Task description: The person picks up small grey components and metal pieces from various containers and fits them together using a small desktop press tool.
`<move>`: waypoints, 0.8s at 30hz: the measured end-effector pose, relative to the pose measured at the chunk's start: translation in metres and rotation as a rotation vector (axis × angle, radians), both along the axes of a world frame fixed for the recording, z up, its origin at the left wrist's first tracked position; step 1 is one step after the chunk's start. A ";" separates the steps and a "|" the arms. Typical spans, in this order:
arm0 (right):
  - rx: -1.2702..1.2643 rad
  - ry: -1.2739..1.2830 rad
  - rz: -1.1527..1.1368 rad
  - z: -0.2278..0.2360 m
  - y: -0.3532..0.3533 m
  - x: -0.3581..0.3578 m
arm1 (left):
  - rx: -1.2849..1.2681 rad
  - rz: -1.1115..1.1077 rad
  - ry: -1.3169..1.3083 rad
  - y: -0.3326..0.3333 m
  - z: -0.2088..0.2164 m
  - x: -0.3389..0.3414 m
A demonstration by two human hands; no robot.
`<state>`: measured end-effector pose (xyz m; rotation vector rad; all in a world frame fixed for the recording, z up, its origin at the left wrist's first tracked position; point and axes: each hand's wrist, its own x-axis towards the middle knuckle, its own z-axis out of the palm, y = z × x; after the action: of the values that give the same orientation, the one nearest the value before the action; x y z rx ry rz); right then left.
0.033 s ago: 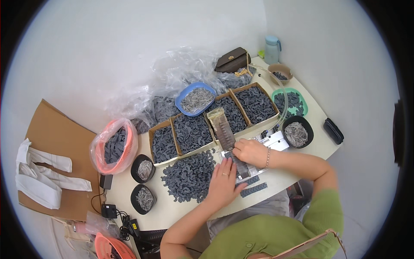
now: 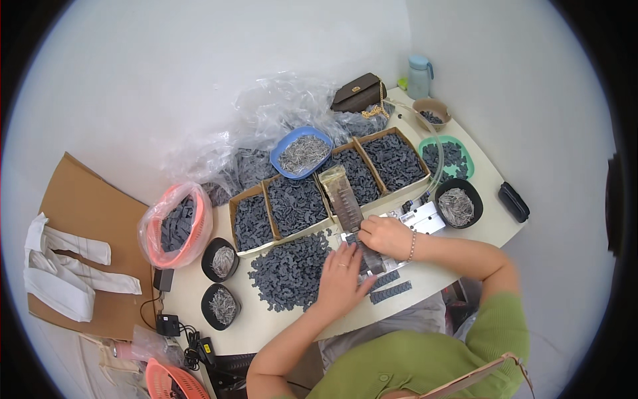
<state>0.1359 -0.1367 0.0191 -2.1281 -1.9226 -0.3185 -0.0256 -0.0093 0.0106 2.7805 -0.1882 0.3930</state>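
Note:
My right hand (image 2: 387,237) rests on a metal fixture (image 2: 425,219), its fingers curled down over a row of dark grey pieces. What those fingers grip is hidden. My left hand (image 2: 339,282) lies beside the fixture's left end, fingers stretched out and thumb apart, fingertips at the row. A clear ridged plate (image 2: 341,199) slants up from the fixture toward the boxes. Left of my left hand spreads a heap of small dark grey plastic pieces (image 2: 289,272). Near the table's front edge lies a joined strip of such pieces (image 2: 391,292).
Divided cardboard boxes (image 2: 252,250) of grey pieces stand behind the fixture, a blue tray (image 2: 275,154) of metal pins on them. Black bowls (image 2: 231,324) of pins stand left, another black bowl (image 2: 476,199) right. A lined pink basket (image 2: 154,247) and a green tray (image 2: 470,163) flank the boxes.
My left hand has shifted slightly, its fingers drawn a little back to the left and its thumb raised. The right hand has barely moved. Everything else stays in place.

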 end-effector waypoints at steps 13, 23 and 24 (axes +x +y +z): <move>0.133 0.118 -0.048 -0.009 -0.024 -0.003 | 0.005 0.044 -0.015 0.004 -0.004 0.017; 0.166 0.017 -0.052 -0.007 -0.023 -0.010 | -0.014 0.026 -0.017 0.009 0.000 0.019; 0.162 0.009 -0.040 -0.008 -0.023 -0.009 | -0.008 0.012 -0.020 0.010 0.000 0.019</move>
<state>0.1267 -0.1598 0.0116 -2.0607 -1.7860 -0.4549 -0.0070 0.0004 0.0104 2.7716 -0.1745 0.4237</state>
